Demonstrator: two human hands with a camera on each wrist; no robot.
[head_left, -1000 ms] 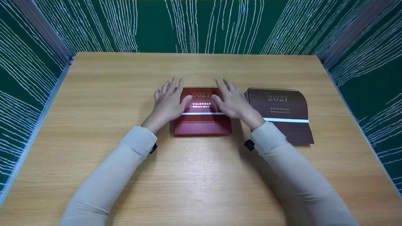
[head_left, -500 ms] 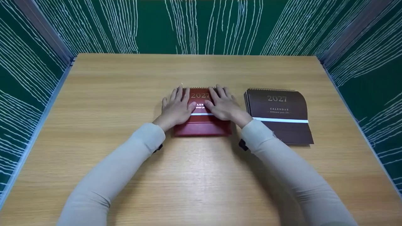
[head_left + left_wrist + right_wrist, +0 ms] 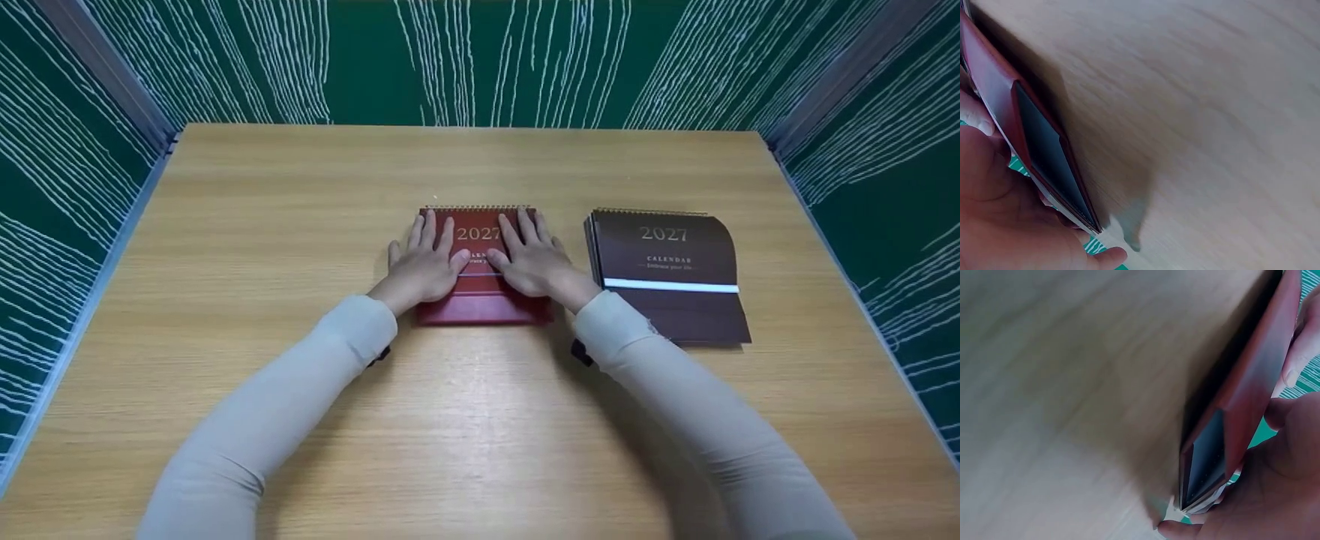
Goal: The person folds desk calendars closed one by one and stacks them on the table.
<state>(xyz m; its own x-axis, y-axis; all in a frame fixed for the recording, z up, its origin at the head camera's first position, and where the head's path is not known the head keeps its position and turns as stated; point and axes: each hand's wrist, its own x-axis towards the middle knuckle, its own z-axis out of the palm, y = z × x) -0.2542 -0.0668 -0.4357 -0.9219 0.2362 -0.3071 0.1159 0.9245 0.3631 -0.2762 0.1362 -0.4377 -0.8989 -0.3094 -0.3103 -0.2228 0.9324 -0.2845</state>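
A red spiral-bound desk calendar (image 3: 484, 309) marked 2027 lies at mid-table in the head view, its coil along the far edge. My left hand (image 3: 424, 271) rests on the left part of its cover, fingers spread and fairly straight. On the right part rests my right hand (image 3: 536, 266), laid the same way, and the two thumbs point toward each other. Both palms hide some of the printing and the thin band. In the left wrist view the calendar's red base (image 3: 1002, 84) shows a dark gap at its side; the right wrist view shows the red base (image 3: 1252, 382) too.
A dark brown 2027 calendar (image 3: 667, 247) with a pale band (image 3: 675, 286) lies to the right, close to my right forearm; its cover curls at the upper right. The wooden table (image 3: 285, 202) is bounded by green, white-streaked walls (image 3: 367, 67).
Both hands have come inward and down onto the red calendar's cover. Since half a second ago, its coil shows more beyond my fingertips and its band looks darker and thinner. The brown calendar stays put.
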